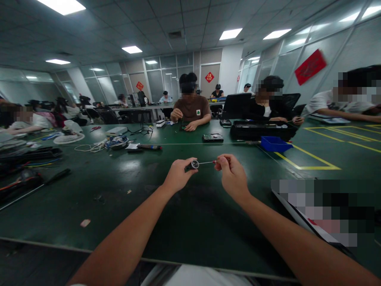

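Over the green table (178,222), my left hand (179,173) grips a small dark cylindrical part (194,164) with a light round rim facing right. My right hand (231,174) is closed on the red handle of a thin screwdriver (206,162). Its metal shaft points left, and the tip meets or lies very near the rim of the part. I cannot tell whether the tip is inside it. Fingers hide most of the screwdriver's handle and the back of the cylindrical part.
A hard drive (212,137), a blue bin (275,143) and a dark-handled tool (149,147) lie beyond my hands. Cables (117,143) sit at left, near a long screwdriver (58,175). A person in a brown shirt (193,107) works opposite. A blurred object (321,214) stands at right.
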A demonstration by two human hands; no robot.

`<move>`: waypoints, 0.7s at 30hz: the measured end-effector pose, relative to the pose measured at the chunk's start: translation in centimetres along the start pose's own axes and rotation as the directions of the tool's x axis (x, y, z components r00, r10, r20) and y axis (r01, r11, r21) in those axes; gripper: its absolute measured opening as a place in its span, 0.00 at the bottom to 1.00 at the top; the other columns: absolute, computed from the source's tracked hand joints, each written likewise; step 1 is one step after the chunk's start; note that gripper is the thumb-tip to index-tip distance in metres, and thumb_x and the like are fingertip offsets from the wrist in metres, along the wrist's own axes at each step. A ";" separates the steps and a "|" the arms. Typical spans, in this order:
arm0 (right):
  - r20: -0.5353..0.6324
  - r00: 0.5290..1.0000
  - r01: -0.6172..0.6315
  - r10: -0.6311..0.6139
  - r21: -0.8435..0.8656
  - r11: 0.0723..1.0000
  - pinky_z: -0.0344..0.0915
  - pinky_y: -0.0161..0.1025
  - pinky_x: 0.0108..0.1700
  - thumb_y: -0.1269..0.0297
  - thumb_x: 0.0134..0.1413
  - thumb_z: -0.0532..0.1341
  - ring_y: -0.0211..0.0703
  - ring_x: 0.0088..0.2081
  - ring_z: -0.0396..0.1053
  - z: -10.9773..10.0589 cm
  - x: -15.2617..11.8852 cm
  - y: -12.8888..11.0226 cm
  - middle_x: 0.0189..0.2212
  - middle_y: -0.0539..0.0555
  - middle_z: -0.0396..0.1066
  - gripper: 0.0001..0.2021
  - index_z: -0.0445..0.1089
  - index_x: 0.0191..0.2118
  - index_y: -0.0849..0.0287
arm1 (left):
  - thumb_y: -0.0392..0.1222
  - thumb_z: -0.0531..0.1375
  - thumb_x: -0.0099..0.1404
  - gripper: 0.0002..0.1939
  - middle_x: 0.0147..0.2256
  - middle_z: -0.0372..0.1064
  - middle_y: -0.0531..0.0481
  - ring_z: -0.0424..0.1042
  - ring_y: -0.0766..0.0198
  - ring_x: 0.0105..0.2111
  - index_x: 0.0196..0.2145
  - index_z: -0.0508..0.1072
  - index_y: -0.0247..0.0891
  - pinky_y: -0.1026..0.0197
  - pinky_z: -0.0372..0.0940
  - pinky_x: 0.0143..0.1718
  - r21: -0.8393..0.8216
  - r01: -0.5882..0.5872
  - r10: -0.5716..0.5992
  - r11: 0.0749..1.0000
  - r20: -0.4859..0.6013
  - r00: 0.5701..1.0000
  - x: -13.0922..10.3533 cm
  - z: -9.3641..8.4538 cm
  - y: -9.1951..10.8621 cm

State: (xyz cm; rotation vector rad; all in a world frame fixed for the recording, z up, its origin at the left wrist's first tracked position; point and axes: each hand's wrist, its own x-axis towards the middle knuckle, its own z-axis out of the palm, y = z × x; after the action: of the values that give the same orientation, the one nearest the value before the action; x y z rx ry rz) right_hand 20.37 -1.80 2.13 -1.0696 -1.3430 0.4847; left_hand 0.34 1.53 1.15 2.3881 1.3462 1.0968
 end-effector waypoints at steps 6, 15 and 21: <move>-0.016 1.000 -0.010 0.010 0.005 1.000 0.68 0.46 0.36 0.51 0.64 0.53 0.47 0.31 0.72 -0.1 0.0 0.4 0.29 0.54 0.73 0.14 0.67 0.39 0.55 | 0.42 0.66 0.65 0.21 0.49 0.77 0.49 0.73 0.54 0.47 0.55 0.74 0.45 0.51 0.64 0.52 -0.006 0.019 -0.019 1.000 0.013 1.000 -0.1 -0.1 0.0; 0.006 1.000 -0.022 0.022 0.045 0.999 0.67 0.44 0.36 0.51 0.64 0.55 0.45 0.31 0.71 0.0 0.0 0.2 0.30 0.53 0.74 0.13 0.68 0.38 0.54 | 0.40 0.66 0.64 0.21 0.46 0.78 0.48 0.73 0.54 0.45 0.55 0.75 0.45 0.51 0.66 0.51 0.001 0.021 -0.021 1.000 0.016 1.000 -0.1 -0.1 0.2; 0.080 0.997 -0.014 0.018 -0.054 0.998 0.60 0.39 0.28 0.49 0.65 0.54 0.42 0.23 0.66 -0.3 -0.1 -0.3 0.20 0.47 0.66 0.15 0.69 0.37 0.54 | 0.39 0.67 0.63 0.21 0.47 0.77 0.47 0.73 0.54 0.47 0.54 0.75 0.43 0.50 0.64 0.53 0.018 -0.022 0.021 1.000 0.027 0.999 -0.1 0.1 0.0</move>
State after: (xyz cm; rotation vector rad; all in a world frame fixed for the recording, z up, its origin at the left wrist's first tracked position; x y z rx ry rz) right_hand 20.52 -2.16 2.35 -1.1153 -1.4264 0.5110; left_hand 0.39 1.46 1.04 2.4265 1.3309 1.0588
